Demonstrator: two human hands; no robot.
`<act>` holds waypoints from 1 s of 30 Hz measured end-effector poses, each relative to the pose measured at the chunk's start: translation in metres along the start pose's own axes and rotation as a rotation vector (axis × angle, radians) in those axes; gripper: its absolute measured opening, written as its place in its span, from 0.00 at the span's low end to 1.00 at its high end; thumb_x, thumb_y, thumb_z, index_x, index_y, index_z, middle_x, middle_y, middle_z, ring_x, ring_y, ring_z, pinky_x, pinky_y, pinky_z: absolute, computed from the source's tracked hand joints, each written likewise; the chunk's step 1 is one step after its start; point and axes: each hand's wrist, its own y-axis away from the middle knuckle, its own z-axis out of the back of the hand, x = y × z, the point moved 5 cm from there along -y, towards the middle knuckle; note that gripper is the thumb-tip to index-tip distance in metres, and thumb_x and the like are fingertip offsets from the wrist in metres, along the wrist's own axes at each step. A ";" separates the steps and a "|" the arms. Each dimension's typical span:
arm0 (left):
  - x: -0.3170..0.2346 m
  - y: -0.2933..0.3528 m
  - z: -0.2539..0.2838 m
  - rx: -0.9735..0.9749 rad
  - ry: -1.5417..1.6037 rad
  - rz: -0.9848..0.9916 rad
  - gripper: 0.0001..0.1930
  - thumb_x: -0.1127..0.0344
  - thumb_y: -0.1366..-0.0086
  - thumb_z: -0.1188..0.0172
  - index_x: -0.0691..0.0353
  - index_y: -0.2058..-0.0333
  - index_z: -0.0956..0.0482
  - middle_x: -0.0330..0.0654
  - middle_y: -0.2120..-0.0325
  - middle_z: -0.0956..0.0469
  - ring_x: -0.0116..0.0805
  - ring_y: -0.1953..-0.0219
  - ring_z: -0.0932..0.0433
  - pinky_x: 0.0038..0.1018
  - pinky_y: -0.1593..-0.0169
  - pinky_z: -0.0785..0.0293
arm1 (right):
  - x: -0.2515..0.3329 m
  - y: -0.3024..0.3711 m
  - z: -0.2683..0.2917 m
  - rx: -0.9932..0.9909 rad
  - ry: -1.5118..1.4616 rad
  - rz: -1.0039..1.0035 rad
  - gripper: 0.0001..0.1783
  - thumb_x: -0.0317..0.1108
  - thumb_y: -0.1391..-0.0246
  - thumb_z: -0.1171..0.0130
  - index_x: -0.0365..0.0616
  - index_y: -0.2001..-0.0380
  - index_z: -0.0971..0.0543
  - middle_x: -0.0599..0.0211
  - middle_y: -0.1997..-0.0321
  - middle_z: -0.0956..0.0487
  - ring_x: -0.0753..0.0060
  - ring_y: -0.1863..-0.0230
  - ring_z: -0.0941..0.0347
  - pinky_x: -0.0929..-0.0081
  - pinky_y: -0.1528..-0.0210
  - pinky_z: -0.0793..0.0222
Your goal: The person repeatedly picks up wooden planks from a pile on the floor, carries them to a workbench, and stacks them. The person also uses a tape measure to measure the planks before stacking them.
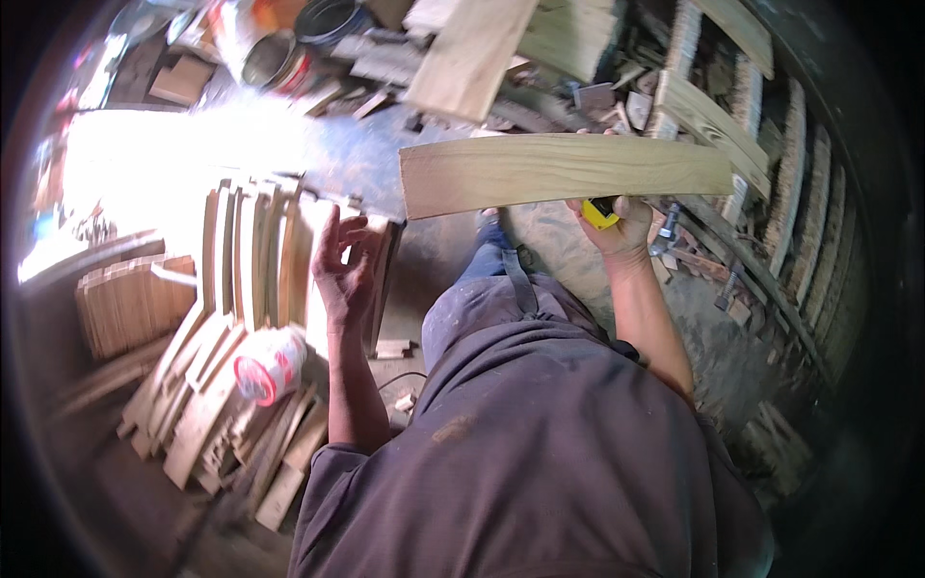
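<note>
Below and left of the long, pale wooden board, a white and red round plastic tub bears red markings too blurred to read. Beyond the board's left end, toward the upper left, stand an open, round metal tin and a dark, round bucket; their contents cannot be made out. The board lies across your front, its broad face toward you, with fine grain running lengthwise. Your right hand grasps its near edge, together with a yellow and black tape measure. Your left hand, below and left of the board, is free, its fingers loosely bent.
</note>
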 end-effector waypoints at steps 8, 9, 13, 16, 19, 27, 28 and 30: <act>-0.016 -0.117 -0.199 0.228 0.177 -0.258 0.20 0.78 0.36 0.38 0.69 0.45 0.24 0.41 0.61 0.17 0.28 0.58 0.20 0.27 0.47 0.25 | 0.123 0.006 0.075 -0.371 -0.004 0.301 0.29 0.29 0.61 0.25 0.48 0.51 0.22 0.66 0.53 0.20 0.60 0.52 0.25 0.59 0.59 0.29; -0.027 -0.125 -0.228 0.290 0.115 -0.337 0.16 0.78 0.37 0.38 0.70 0.49 0.21 0.40 0.62 0.17 0.27 0.58 0.21 0.26 0.47 0.25 | 0.139 0.011 0.083 -0.402 0.002 0.337 0.26 0.30 0.57 0.26 0.47 0.53 0.22 0.66 0.54 0.19 0.60 0.52 0.24 0.58 0.60 0.29; -0.066 -0.125 -0.345 0.618 0.067 -0.211 0.23 0.79 0.39 0.38 0.71 0.44 0.25 0.43 0.55 0.18 0.29 0.58 0.20 0.28 0.48 0.25 | 0.189 0.031 0.107 -0.523 -0.062 0.426 0.17 0.34 0.48 0.31 0.47 0.56 0.21 0.66 0.57 0.19 0.59 0.55 0.23 0.57 0.60 0.28; -0.050 -0.124 -0.427 0.709 -0.019 -0.200 0.30 0.76 0.43 0.36 0.69 0.40 0.28 0.49 0.51 0.20 0.37 0.54 0.19 0.30 0.49 0.23 | 0.232 0.040 0.131 -0.657 -0.133 0.455 0.14 0.37 0.46 0.33 0.48 0.57 0.21 0.65 0.57 0.19 0.59 0.55 0.24 0.58 0.61 0.29; -0.056 -0.115 -0.507 0.710 -0.083 -0.350 0.30 0.72 0.44 0.35 0.64 0.41 0.28 0.53 0.54 0.21 0.51 0.50 0.24 0.42 0.43 0.28 | 0.287 0.038 0.166 -0.799 -0.165 0.464 0.11 0.41 0.42 0.36 0.50 0.60 0.22 0.66 0.59 0.19 0.61 0.61 0.23 0.60 0.63 0.29; -0.104 -0.079 -0.724 0.753 -0.701 -0.644 0.35 0.54 0.40 0.36 0.58 0.36 0.34 0.55 0.33 0.41 0.59 0.29 0.48 0.53 0.29 0.51 | 0.456 -0.032 0.253 -0.842 -0.183 0.369 0.09 0.43 0.38 0.39 0.52 0.63 0.22 0.68 0.67 0.20 0.63 0.71 0.25 0.63 0.67 0.32; -0.104 -0.083 -0.746 0.774 -0.740 -0.635 0.34 0.53 0.38 0.38 0.58 0.35 0.34 0.55 0.33 0.41 0.58 0.29 0.48 0.54 0.28 0.53 | 0.471 -0.050 0.276 -0.823 -0.190 0.349 0.10 0.44 0.38 0.39 0.52 0.62 0.22 0.67 0.66 0.20 0.62 0.70 0.25 0.63 0.66 0.31; -0.100 -0.092 -0.788 0.774 -0.770 -0.601 0.34 0.51 0.37 0.40 0.58 0.35 0.35 0.55 0.32 0.42 0.58 0.28 0.49 0.56 0.28 0.56 | 0.504 -0.084 0.300 -0.772 -0.179 0.315 0.10 0.44 0.37 0.40 0.51 0.63 0.22 0.66 0.65 0.20 0.63 0.70 0.25 0.63 0.66 0.31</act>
